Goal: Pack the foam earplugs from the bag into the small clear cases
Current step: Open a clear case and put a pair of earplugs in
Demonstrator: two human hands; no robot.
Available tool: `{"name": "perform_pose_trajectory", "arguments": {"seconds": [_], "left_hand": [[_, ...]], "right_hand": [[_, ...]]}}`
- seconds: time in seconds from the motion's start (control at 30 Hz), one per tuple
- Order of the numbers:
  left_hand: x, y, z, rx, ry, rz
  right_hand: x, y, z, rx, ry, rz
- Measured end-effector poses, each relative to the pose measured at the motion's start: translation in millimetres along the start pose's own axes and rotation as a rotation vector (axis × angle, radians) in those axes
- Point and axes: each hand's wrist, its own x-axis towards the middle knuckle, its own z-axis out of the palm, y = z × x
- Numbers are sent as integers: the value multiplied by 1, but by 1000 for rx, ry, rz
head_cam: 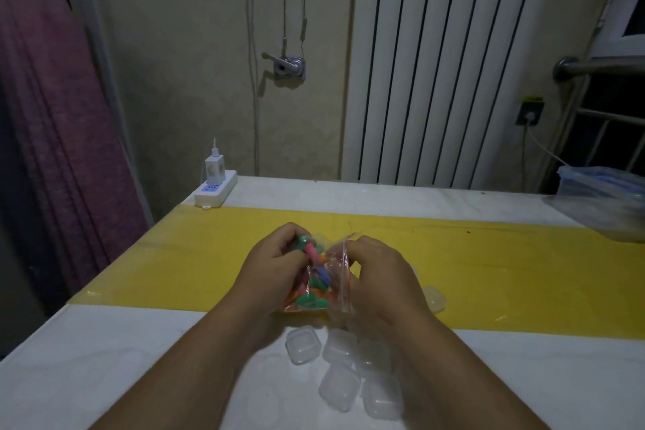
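Observation:
A clear zip bag point(335, 276) with a red seal line, full of coloured foam earplugs point(314, 284) in green, pink, orange and blue, is held up over the yellow strip of the table. My left hand point(275, 265) grips the bag's left side, fingers curled round the earplugs near its top. My right hand point(375, 272) pinches the bag's right edge by the seal. Several small clear cases point(342, 365) lie shut on the white table just below my wrists. One more clear case point(434, 298) sits to the right of my right hand.
The table point(104, 360) is white with a yellow band point(523, 272) across it. A white power strip point(214, 190) with a charger stands at the far left corner. A clear plastic container point(603, 199) sits at the far right edge. A radiator lines the wall behind.

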Motion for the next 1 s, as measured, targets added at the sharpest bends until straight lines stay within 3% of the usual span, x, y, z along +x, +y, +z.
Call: {"name": "perform_pose_trajectory", "arguments": {"seconds": [0.33, 0.5, 0.67, 0.87, 1.0], "left_hand": [[-6, 2, 3, -211, -92, -132], [-2, 2, 0, -139, -51, -69], [2, -2, -2, -105, 54, -38], [15, -12, -12, 190, 267, 23], [22, -18, -19, 366, 239, -61]], "right_hand": [[1, 1, -4, -56, -6, -28], [0, 1, -3, -33, 9, -49], [1, 2, -5, 172, 139, 49], [3, 13, -16, 307, 227, 171], [3, 16, -15, 351, 200, 219]]}}
